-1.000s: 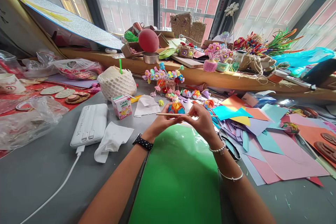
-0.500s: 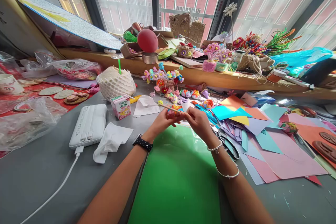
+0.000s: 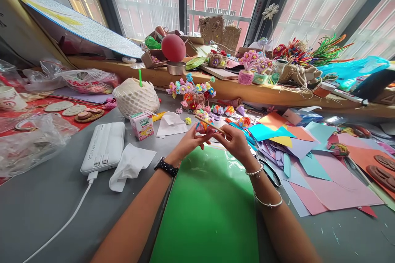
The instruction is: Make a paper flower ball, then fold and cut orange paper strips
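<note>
My left hand (image 3: pixel 190 143) is closed around a small multicoloured folded-paper flower (image 3: pixel 201 128), orange and blue, partly covered by the fingers. In my right hand (image 3: pixel 233 140) a thin wooden stick (image 3: pixel 212 125) is pinched, slanting up to the left across the paper flower. Whether the stick touches the flower, I cannot tell. Both hands are held above the far end of a shiny green board (image 3: pixel 210 209). Just beyond them lie similar paper flowers (image 3: pixel 229 110) and a small yellow bloom (image 3: pixel 188 121).
Right: coloured paper sheets (image 3: pixel 336 176) and black-handled scissors (image 3: pixel 270 172). Left: a white power bank (image 3: pixel 105 148) with a cable, crumpled tissue (image 3: pixel 132 166), a drink carton (image 3: pixel 142 126) and a netted coconut (image 3: pixel 135 98). A wooden ledge (image 3: pixel 216 84) crowded with crafts runs behind.
My right hand has shifted slightly right, drawing the stick rightward and tilting it more steeply. The yellow bloom is now clear of the stick's tip. My left hand keeps its hold.
</note>
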Demonstrator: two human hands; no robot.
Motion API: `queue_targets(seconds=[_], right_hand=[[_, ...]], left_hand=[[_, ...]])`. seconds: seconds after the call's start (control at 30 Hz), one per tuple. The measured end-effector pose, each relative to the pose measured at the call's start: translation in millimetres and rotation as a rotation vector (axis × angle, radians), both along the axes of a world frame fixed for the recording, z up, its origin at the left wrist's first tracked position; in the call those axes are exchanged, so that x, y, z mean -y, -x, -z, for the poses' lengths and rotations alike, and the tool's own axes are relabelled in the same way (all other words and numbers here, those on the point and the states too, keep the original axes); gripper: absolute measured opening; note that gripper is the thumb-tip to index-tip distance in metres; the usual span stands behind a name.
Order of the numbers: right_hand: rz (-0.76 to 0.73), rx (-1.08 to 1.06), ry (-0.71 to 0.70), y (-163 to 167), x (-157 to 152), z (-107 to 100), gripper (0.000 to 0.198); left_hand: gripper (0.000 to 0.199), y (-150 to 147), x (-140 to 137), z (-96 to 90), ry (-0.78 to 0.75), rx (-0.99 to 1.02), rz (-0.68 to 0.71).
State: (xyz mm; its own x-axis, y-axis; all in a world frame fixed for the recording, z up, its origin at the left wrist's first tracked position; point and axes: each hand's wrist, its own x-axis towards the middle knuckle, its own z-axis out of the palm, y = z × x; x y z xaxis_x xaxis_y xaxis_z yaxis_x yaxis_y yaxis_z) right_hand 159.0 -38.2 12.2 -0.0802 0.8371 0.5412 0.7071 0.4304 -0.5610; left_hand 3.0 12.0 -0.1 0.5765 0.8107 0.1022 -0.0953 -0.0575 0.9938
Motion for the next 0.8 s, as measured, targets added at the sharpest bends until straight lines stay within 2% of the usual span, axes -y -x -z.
queue_targets(seconds=[0.13,0.2,0.33,0.47,0.63,0.8], right_hand=[[0.092,0.123,-0.055,-0.9,0.7,0.5,0.021],[0.11,0.158,-0.06,-0.2,1.3,0.6,0.017],[0.042,0.015,-0.024,-0.4,1.1,-0.1,0.015],[-0.036,-0.165,0.085,-5.6,1.5,-3.2,0.021],[-0.144,-0.184,0.203,-11.2,2.5,-5.4,0.031],[-0.108,-0.215,0.239,-10.8,-0.8,-1.2,0.042]], left_hand=[[0.045,1.6,3.2,-2.9,0.108,0.112,0.003],[0.048,2.5,3.6,-2.9,0.108,0.131,-0.034],[0.053,3.9,2.4,-2.8,0.03,0.115,-0.067],[0.056,4.3,2.4,-5.7,-0.017,0.085,-0.08],[0.059,3.2,1.8,-5.1,-0.032,0.071,-0.077],[0.059,2.4,2.1,-3.7,-0.096,0.047,-0.08]])
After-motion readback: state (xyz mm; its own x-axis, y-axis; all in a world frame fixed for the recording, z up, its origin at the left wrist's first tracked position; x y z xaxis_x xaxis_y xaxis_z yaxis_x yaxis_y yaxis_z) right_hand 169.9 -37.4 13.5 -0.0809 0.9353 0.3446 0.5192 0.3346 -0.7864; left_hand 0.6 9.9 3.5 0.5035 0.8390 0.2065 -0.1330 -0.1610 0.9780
